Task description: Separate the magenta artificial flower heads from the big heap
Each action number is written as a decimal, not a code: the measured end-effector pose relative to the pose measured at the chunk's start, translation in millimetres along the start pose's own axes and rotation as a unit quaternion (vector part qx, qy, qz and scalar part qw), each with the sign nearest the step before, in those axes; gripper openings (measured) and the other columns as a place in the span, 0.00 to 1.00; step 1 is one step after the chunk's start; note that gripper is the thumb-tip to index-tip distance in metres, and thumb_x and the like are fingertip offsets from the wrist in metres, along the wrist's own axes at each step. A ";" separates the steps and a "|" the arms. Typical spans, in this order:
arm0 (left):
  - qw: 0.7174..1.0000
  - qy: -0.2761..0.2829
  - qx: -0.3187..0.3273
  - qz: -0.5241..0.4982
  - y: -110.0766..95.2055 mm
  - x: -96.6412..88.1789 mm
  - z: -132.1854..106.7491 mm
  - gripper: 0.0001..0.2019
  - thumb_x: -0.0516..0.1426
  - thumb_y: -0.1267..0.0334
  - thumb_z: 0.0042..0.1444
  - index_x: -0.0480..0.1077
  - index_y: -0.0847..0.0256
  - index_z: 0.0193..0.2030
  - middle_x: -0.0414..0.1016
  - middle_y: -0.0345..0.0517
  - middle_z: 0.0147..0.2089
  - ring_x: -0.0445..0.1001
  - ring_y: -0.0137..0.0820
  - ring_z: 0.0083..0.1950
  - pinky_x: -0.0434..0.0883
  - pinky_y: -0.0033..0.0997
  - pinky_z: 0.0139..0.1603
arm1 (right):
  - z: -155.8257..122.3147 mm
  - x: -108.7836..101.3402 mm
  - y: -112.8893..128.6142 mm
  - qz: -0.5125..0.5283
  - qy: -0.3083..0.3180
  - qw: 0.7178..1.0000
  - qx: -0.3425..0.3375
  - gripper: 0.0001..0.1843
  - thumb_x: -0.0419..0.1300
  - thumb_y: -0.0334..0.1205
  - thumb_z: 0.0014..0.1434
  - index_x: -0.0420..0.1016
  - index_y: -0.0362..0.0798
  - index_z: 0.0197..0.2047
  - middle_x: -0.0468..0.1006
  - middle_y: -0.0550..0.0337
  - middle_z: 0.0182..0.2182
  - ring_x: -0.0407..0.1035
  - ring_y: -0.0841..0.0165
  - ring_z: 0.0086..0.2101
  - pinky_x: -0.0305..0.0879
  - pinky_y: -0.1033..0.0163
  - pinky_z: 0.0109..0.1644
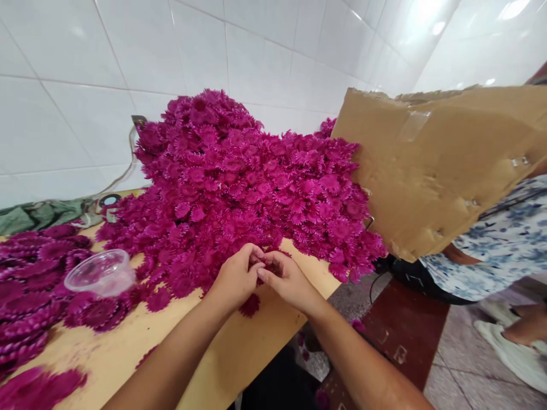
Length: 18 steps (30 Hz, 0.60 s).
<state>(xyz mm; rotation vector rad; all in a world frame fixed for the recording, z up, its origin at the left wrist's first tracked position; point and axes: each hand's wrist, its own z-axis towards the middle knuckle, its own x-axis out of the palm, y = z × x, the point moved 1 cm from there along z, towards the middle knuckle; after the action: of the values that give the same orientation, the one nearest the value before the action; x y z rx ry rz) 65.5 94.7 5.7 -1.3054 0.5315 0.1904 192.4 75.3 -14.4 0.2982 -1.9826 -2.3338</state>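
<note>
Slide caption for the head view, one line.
Left hand and right hand close together before heaped magenta flowers on a yellow table.

Tan worktop (239, 347): big magenta flower heap (256, 182) along the far edge, overhanging the right corner. Flower stacks (25, 302) at left edge; clear plastic tub (102, 273) among blooms just right of them, contact with the top unclear. Green cloth (43, 213) at far-left corner. Single flower (250, 306) by near edge.

The wearer's two hands (240, 274) (290, 280), one tub (111, 285), one cardboard sheet (427, 171) and countless flowers (239, 182) show.
</note>
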 end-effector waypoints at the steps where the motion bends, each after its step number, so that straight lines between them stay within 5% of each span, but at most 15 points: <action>1: 0.999 -0.002 -0.007 -0.037 0.7 -1.3 -0.7 0.05 0.52 0.71 0.45 0.65 0.58 0.29 0.70 0.38 0.26 0.69 0.29 0.29 0.66 0.28 0.31 | 1.4 2.7 1.1 0.028 0.007 1.000 0.003 0.16 0.60 0.47 0.46 0.66 0.45 0.34 0.70 0.61 0.28 0.65 0.72 0.30 0.62 0.65 0.35; 5: 0.994 -0.026 -0.036 -0.097 3.8 -6.0 -3.5 0.02 0.56 0.65 0.43 0.65 0.59 0.24 0.67 0.35 0.20 0.65 0.27 0.23 0.63 0.25 0.25 | 3.7 9.6 5.5 0.071 0.033 0.996 0.029 0.15 0.62 0.48 0.44 0.64 0.46 0.28 0.65 0.67 0.20 0.60 0.76 0.22 0.58 0.68 0.28; 12: 0.973 -0.068 -0.074 -0.206 -2.0 -14.7 1.5 0.06 0.57 0.63 0.42 0.63 0.60 0.20 0.64 0.34 0.18 0.62 0.24 0.22 0.61 0.24 0.25 | 20.7 18.2 20.0 -0.031 0.011 0.999 -0.030 0.09 0.57 0.44 0.48 0.64 0.47 0.24 0.65 0.67 0.17 0.60 0.75 0.19 0.58 0.68 0.23; 18: 0.949 -0.231 -0.063 -0.204 -5.0 -55.7 16.1 0.09 0.51 0.63 0.52 0.61 0.60 0.22 0.57 0.32 0.17 0.56 0.22 0.19 0.57 0.23 0.23 | 54.0 -21.5 15.8 -0.050 -0.215 0.974 -0.043 0.11 0.57 0.46 0.45 0.63 0.48 0.28 0.69 0.64 0.18 0.65 0.72 0.19 0.63 0.64 0.25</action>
<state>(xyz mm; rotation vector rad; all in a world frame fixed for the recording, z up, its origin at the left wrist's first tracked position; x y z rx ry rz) 23.6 117.5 39.1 -1.4080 -0.1559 0.1788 202.1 128.7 11.6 -0.1317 -2.0653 -2.7270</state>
